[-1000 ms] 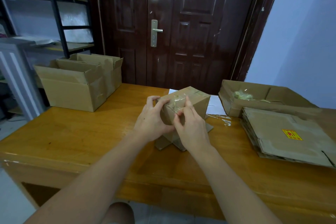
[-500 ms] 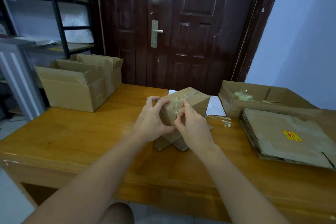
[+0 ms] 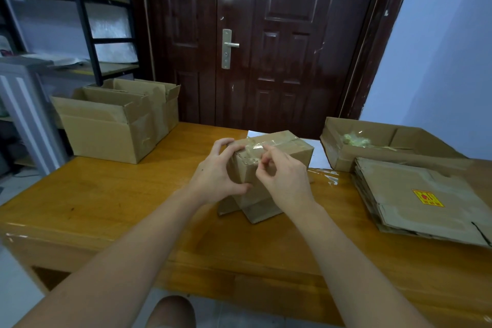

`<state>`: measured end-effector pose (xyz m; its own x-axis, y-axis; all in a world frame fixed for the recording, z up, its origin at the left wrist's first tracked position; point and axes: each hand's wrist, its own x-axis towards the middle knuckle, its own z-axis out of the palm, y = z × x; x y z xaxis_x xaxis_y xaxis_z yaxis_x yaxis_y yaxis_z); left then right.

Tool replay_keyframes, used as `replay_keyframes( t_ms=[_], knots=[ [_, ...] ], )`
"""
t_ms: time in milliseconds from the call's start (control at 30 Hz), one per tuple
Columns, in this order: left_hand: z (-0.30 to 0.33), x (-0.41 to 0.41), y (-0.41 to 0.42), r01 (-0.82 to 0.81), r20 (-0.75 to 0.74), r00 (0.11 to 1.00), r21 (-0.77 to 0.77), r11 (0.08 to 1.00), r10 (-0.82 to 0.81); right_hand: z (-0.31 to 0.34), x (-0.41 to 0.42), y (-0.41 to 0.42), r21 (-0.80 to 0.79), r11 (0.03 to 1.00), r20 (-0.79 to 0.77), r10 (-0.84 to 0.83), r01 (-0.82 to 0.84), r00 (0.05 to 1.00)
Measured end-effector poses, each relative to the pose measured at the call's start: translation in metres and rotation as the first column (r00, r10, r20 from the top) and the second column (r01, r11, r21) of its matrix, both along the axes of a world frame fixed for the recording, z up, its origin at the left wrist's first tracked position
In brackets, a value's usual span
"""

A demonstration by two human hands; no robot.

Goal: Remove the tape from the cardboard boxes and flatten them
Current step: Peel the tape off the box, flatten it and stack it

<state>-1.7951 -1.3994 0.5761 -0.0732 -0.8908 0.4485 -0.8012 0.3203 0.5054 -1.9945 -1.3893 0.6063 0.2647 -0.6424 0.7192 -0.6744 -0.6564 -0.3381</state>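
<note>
A small cardboard box (image 3: 288, 149) stands on the wooden table (image 3: 111, 194), its lower flaps splayed out on the tabletop. Clear tape (image 3: 259, 144) runs across its top and down the near corner. My left hand (image 3: 217, 172) grips the box's left side, fingers curled over the top edge and thumb on the near face. My right hand (image 3: 283, 180) is at the near upper corner, with thumb and forefinger pinching at the tape end there.
Two open cardboard boxes (image 3: 111, 120) stand at the table's back left. At the right lie a stack of flattened boxes (image 3: 415, 194) and behind it a shallow open box (image 3: 378, 141) holding crumpled tape. Loose tape (image 3: 328, 177) lies beside the stack. A dark door is behind.
My right hand has slid from the top of the box down to its near corner, fingers now pinching at the tape. My left hand and the box stay put.
</note>
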Motion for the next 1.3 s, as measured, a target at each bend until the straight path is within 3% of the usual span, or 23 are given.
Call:
replay_keyframes(
  t_ms=[100,200,333,500,667,800,933,1067,1300],
  knots=[
    [0.002,0.007,0.0,0.076,-0.041,0.996,0.053,0.996,-0.074,0.001,-0.002,0.002,-0.013,0.995,-0.105,0.097,-0.099,0.99],
    [0.002,0.007,0.002,0.112,-0.092,0.99,0.081,0.99,-0.105,0.005,0.002,0.0,0.077,0.974,-0.167,0.225,-0.215,0.96],
    [0.003,0.003,0.002,0.127,-0.148,0.983,0.123,0.984,-0.109,0.013,0.005,-0.006,0.111,0.964,-0.231,0.261,-0.241,0.937],
    [0.007,-0.01,-0.001,0.013,-0.199,0.98,0.094,0.995,0.006,0.022,0.012,-0.012,0.102,0.969,-0.169,0.24,-0.225,0.956],
    [0.005,-0.006,-0.001,0.015,-0.147,0.989,0.083,0.996,-0.003,0.028,0.008,-0.022,0.238,0.946,-0.005,0.229,-0.221,0.973],
    [0.002,-0.005,-0.001,0.02,-0.156,0.988,0.069,0.997,-0.009,0.036,0.014,-0.03,0.302,0.94,-0.008,0.169,-0.159,0.986],
    [0.002,-0.004,0.001,0.02,-0.151,0.989,0.07,0.997,-0.009,0.047,0.024,-0.037,0.347,0.932,-0.151,0.164,-0.103,0.975],
    [0.001,-0.004,0.001,0.015,-0.151,0.989,0.07,0.997,-0.004,0.05,0.031,-0.04,0.36,0.932,-0.182,0.122,-0.049,0.976],
    [-0.001,-0.004,-0.001,0.01,-0.16,0.987,0.067,0.998,0.0,0.058,0.02,-0.036,0.5,0.846,0.064,0.175,-0.183,0.983]
  ],
)
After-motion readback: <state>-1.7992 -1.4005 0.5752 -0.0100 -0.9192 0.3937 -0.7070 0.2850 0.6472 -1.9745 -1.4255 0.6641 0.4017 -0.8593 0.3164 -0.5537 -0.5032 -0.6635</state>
